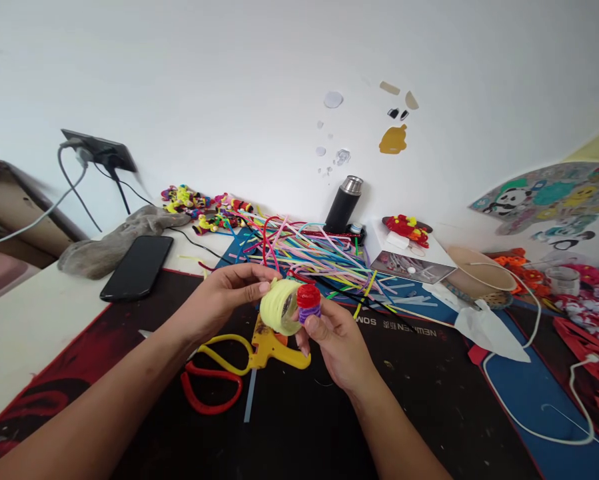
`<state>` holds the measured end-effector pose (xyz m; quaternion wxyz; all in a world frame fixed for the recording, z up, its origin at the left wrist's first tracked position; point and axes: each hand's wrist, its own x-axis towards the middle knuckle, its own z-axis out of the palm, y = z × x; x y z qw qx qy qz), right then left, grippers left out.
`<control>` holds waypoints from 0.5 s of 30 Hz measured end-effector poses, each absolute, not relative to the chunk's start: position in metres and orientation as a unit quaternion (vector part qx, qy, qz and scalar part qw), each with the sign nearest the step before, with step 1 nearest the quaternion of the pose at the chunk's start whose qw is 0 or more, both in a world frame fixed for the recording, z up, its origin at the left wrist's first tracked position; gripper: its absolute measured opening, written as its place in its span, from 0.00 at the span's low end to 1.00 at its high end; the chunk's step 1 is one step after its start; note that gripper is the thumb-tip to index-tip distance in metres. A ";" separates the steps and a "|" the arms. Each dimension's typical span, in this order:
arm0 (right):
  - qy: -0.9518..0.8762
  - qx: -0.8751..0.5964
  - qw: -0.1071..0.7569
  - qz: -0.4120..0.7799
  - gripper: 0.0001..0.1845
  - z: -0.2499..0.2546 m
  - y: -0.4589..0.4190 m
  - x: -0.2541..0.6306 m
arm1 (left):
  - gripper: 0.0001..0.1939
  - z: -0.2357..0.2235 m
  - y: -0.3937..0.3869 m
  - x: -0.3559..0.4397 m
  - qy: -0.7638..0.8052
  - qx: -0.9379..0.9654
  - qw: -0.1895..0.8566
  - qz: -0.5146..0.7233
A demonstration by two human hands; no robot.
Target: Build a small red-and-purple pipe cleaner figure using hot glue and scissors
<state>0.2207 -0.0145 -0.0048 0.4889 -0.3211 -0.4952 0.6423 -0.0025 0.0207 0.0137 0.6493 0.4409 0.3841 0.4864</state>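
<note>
My left hand (pixel 236 287) pinches the far left side of a pale yellow roll (pixel 278 307), wound in bands, with its open end facing right. My right hand (pixel 339 343) grips a small piece (pixel 308 297) coiled from fuzzy stems, red on top and purple below. This piece is close against the roll's open end; whether they touch is hard to tell. Beneath my hands on the dark mat (pixel 299 427) lies a yellow glue gun (pixel 266 350), partly covered by the roll. Scissors (pixel 212 393) with one red and one yellow handle loop lie beside it.
Many colored fuzzy stems (pixel 304 250) are heaped behind my hands. A phone (pixel 138 267) lies at left. A black thermos (pixel 344 205) and a white drawer box (pixel 404 253) stand by the wall. A white cable (pixel 539 437) and tissue (pixel 492 330) lie at right.
</note>
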 end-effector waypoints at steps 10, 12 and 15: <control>-0.514 -0.377 0.483 0.600 0.23 -0.001 -0.014 0.217 | 0.25 0.017 0.021 -0.003 0.440 0.504 0.620 0.411; -0.522 -0.379 0.482 0.593 0.23 -0.001 -0.015 0.216 | 0.25 0.018 0.021 -0.004 0.439 0.511 0.630 0.387; -0.526 -0.375 0.479 0.595 0.22 -0.007 -0.015 0.216 | 0.25 0.017 0.021 -0.005 0.421 0.511 0.651 0.372</control>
